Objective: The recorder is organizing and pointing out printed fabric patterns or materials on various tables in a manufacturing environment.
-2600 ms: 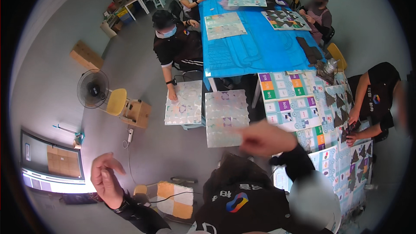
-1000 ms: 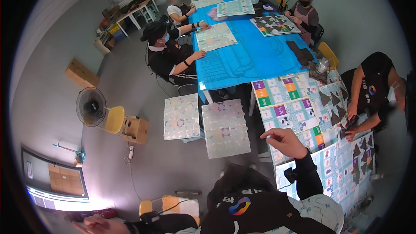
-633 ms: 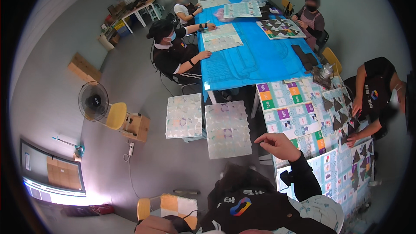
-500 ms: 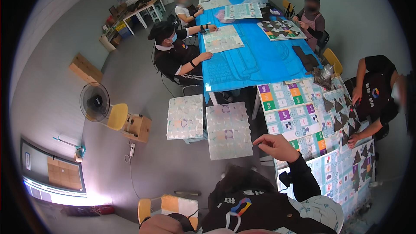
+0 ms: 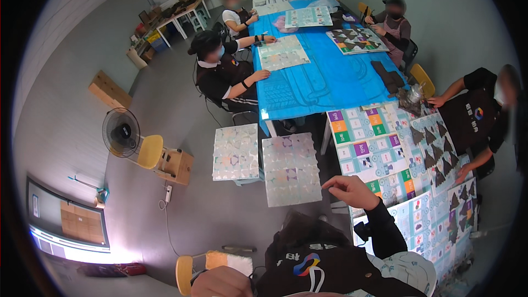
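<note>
My right hand (image 5: 355,191) reaches in from the black sleeve, fingers loosely bent and apart. Its fingertips are beside the right edge of a pale board (image 5: 291,170) covered with translucent, wavy-edged pieces; whether they touch it I cannot tell. A second, similar board (image 5: 235,157) rests on a teal stool (image 5: 248,180) just to its left. Low in the picture, my left hand (image 5: 223,282) shows close up near the chair, its fingers hidden.
At the right, a table holds printed sheets (image 5: 366,151) and a board with dark triangular pieces (image 5: 434,151). A co-worker (image 5: 476,113) sits beyond it. Ahead stretches a blue-covered table (image 5: 335,77) with other people around it. Leftward stand a fan (image 5: 121,132), a yellow chair (image 5: 151,151) and a cable (image 5: 166,214).
My left hand shows more fully at the bottom. My right hand has barely moved. The co-worker at the right has moved one hand away from the dark pieces toward the plastic bag.
</note>
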A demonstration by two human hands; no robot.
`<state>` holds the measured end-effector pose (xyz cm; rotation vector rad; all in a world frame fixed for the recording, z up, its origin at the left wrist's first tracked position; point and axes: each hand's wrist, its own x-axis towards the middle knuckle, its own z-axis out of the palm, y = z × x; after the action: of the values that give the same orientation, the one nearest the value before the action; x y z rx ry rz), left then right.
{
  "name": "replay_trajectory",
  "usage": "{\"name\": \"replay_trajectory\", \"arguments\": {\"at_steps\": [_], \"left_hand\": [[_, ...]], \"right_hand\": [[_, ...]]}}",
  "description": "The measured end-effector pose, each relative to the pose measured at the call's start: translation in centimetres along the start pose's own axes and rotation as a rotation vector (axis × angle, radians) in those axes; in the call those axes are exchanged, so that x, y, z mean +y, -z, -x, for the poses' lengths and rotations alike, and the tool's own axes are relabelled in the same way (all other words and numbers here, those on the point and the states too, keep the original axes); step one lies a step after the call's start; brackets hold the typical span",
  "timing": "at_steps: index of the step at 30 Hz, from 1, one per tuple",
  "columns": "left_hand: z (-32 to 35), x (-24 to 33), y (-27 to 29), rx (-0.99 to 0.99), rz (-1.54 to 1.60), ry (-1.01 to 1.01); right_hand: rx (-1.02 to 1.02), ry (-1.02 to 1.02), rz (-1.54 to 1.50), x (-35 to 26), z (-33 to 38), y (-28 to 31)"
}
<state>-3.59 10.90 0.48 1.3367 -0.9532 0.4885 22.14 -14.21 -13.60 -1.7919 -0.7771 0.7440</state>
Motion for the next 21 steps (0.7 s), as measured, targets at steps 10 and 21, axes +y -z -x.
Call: {"name": "replay_trajectory", "arguments": {"at_steps": [10,21], "left_hand": [[-1.2,0.2,-1.5,0.139,-0.025,0.02],[-1.0,-4.7,1.7,0.253,0.066,0.169]], "right_hand": [[-0.002,-0.015,-0.001,-0.3,0.1,0.1],[-0.038,-0.161,-0.006,1.8,0.0,0.6]]}}
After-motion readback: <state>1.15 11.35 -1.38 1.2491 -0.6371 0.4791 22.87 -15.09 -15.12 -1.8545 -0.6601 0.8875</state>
